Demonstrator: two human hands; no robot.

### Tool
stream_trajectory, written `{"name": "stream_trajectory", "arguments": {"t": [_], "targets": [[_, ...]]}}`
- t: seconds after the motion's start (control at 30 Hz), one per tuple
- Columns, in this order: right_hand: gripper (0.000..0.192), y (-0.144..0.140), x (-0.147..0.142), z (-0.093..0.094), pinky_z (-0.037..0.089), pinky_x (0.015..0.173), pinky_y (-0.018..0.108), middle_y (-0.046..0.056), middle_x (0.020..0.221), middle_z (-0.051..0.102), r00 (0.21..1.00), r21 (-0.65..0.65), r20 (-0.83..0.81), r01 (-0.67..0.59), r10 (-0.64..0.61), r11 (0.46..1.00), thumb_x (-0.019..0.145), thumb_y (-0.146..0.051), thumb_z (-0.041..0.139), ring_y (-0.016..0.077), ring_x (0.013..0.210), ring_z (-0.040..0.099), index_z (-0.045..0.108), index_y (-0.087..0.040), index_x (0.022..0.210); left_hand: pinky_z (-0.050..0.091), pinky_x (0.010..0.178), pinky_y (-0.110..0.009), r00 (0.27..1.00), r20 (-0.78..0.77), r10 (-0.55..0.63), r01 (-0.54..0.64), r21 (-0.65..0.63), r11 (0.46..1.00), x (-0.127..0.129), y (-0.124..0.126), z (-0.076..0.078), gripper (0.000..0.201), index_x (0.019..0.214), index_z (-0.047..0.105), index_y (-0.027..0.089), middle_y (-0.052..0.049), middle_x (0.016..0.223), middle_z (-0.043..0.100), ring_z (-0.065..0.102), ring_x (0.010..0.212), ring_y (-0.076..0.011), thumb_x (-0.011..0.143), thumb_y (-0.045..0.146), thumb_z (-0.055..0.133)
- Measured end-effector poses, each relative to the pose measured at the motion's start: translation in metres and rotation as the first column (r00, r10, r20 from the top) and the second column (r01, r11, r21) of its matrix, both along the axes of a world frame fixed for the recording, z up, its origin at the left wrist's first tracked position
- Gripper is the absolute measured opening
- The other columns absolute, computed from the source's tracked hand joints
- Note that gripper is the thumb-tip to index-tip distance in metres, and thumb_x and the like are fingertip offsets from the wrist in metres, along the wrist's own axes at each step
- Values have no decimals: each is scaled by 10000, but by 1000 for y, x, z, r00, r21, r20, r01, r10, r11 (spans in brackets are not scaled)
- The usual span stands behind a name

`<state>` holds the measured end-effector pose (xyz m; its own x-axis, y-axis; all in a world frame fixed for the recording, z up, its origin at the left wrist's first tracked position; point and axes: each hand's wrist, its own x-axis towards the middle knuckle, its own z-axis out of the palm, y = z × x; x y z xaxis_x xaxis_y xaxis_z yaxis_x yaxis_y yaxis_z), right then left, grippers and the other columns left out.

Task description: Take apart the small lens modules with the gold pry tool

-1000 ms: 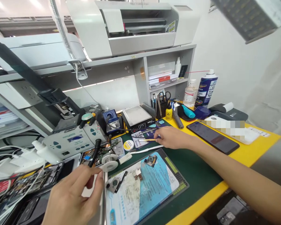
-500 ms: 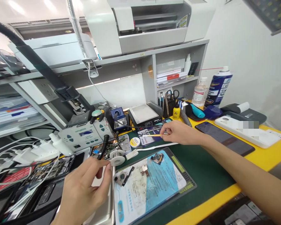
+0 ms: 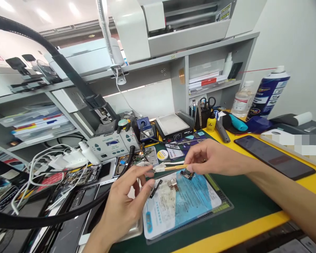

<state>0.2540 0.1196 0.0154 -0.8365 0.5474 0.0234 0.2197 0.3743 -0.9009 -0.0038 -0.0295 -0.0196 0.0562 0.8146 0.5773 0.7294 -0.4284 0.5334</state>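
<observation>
My right hand (image 3: pixel 206 160) pinches a slim gold-coloured stick-like tool (image 3: pixel 177 167) that points left; its exact kind does not show. My left hand (image 3: pixel 130 196) is empty, thumb and index finger apart, beside the tool's far end. A pale solder spool (image 3: pixel 144 164) shows partly behind the left fingertips. Below the hands lies a blue and white mat (image 3: pixel 184 207). On it sit a small metallic part (image 3: pixel 173 184), a camera module (image 3: pixel 187 174) partly under my right hand, and a dark strip-like part (image 3: pixel 156 189) near my left thumb.
A tray of circuit boards (image 3: pixel 147 154) and a grey control station (image 3: pixel 112 142) stand behind. At left are white chargers (image 3: pixel 73 158), phone parts and a black hose (image 3: pixel 68 218). A dark phone (image 3: pixel 274 156) and a spray can (image 3: pixel 268 93) are at right.
My right hand has brought the gold-coloured tool down and closer to my left hand. My left hand has shifted right in the view, its fingers spread apart. The camera view has also shifted.
</observation>
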Motion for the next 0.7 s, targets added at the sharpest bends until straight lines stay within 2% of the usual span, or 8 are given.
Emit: {"name": "stream_trajectory", "arguments": {"t": [0.13,0.27,0.33,0.4,0.47,0.53,0.6,0.7], "targets": [[189,-4,-4,-2,457,545,213,19,725,698,1000,-67,-18,19,-20,998,856,-335,738,108,610,578,757,-150,889,517,639,-199,1000,28,-2,0,57,998,3,-2,2,160,1056,697,277,15,914,729,653,740,-110,936,179,659],[208,-3,-5,-4,464,508,200,-3,655,655,994,-156,-73,63,-75,986,847,-335,762,88,553,554,758,-132,889,509,602,-205,1000,-19,-7,9,88,996,1,-3,4,144,1041,696,245,0,885,730,662,724,-122,926,164,662],[229,-2,-7,-5,473,496,203,-9,620,634,980,-256,-157,76,-120,964,822,-332,795,90,540,560,752,-118,892,524,639,-220,998,-68,-17,23,99,995,1,-3,4,139,1026,702,222,-15,891,734,674,751,-133,928,139,648],[232,-3,-10,-6,475,483,201,-9,623,634,945,-417,-278,41,-171,908,791,-306,828,95,547,577,742,-116,891,535,674,-229,995,-95,-39,48,96,994,4,-1,4,151,1025,708,205,-23,887,731,679,772,-137,926,113,640],[237,-8,-16,-9,489,491,199,2,681,659,902,-566,-381,-52,-205,823,770,-278,848,100,583,608,740,-122,911,536,684,-232,993,-93,-66,76,101,992,10,0,4,162,1022,713,195,-30,885,725,674,775,-135,925,92,631],[256,-17,-24,-14,508,511,201,11,749,676,880,-627,-433,-140,-193,766,776,-275,847,100,614,632,745,-128,958,528,671,-241,992,-89,-86,96,107,990,17,1,5,163,1010,717,187,-35,867,713,655,746,-132,924,82,627],[269,-26,-32,-18,516,516,211,16,765,677,889,-608,-431,-161,-153,778,811,-308,824,101,603,638,736,-118,980,517,666,-254,991,-92,-95,105,112,988,22,1,5,165,1001,719,185,-36,854,701,635,727,-130,922,74,626],[338,-37,-39,-22,490,477,202,32,743,685,898,-495,-427,-131,-109,859,879,-425,751,101,554,631,698,-102,960,494,655,-259,988,-114,-100,113,113,987,26,1,6,176,988,716,189,-28,834,686,604,711,-124,920,57,622]]}}
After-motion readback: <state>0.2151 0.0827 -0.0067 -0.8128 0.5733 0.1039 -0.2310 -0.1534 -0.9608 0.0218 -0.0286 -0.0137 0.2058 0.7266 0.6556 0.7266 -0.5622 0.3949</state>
